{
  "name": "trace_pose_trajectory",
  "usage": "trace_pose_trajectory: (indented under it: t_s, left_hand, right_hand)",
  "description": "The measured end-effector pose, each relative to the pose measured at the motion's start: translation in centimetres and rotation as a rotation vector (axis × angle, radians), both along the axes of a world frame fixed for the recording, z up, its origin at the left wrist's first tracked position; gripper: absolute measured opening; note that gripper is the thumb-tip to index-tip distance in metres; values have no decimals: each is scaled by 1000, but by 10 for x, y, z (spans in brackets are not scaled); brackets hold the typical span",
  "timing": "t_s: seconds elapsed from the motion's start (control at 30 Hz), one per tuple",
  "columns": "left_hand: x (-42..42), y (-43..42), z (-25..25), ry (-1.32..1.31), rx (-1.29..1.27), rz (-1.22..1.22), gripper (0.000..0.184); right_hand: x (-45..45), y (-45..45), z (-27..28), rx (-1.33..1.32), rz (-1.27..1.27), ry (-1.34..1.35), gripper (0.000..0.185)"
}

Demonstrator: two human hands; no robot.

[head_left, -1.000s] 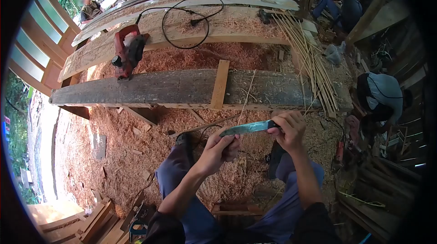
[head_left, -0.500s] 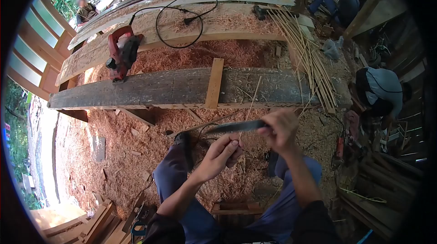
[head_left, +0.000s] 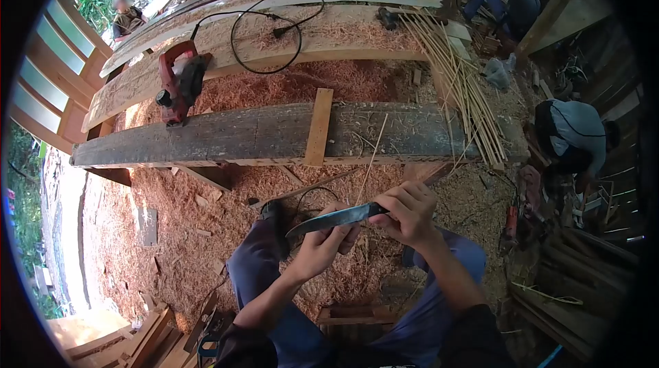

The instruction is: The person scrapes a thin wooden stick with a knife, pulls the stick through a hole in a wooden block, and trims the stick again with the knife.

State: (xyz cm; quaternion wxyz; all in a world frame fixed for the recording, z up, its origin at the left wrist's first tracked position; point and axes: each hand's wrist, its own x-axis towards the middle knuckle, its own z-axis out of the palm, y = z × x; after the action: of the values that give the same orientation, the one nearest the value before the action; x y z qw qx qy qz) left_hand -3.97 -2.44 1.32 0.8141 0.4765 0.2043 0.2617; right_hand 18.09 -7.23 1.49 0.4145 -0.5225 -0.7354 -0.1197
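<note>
A knife (head_left: 340, 217) with a broad grey blade and dark handle is in my right hand (head_left: 410, 211), its fingers wrapped round the handle. The blade points left and passes over my left hand (head_left: 322, 248). Closed fingers of my left hand grip a thin bamboo strip (head_left: 373, 160), which rises from them toward the dark plank (head_left: 240, 136). The blade hides part of the left fingers, and I cannot tell whether it touches the strip.
A bundle of thin strips (head_left: 470, 104) lies across the planks at the right. A red electric planer (head_left: 180, 83) with a black cord (head_left: 292, 59) stands at the left. A small wooden board (head_left: 320, 128) crosses the dark plank. Wood shavings (head_left: 185, 231) cover the ground. Other people (head_left: 573, 131) sit nearby.
The knife has come down and its blade has turned, now lying across my left hand. My right hand has moved slightly down and left. The strip stays in my left hand.
</note>
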Motion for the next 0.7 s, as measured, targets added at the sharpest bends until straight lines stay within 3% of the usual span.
trace_pose_trajectory:
  t_s: [0.17, 0.27, 0.33, 0.47, 0.53, 0.7]
  left_hand:
    - [-2, 2, 4, -33, -102, -39, 15]
    - [-6, 7, 11, -109, -184, -49, 16]
    - [-8, 8, 13, -156, -210, -45, 17]
    - [-6, 6, 8, -78, -209, 4, 17]
    - [-6, 4, 5, -26, -231, 7, 17]
    - [2, -1, 4, 4, -106, 52, 21]
  right_hand:
    - [6, 2, -4, 32, 4, -26, 42]
    - [29, 5, -18, 133, -131, -66, 46]
    - [56, 5, -8, 102, -361, 127, 51]
    - [32, 2, -4, 201, -273, 129, 51]
    - [8, -3, -9, 80, -46, 85, 45]
    - [14, 6, -15, 27, -55, 34, 41]
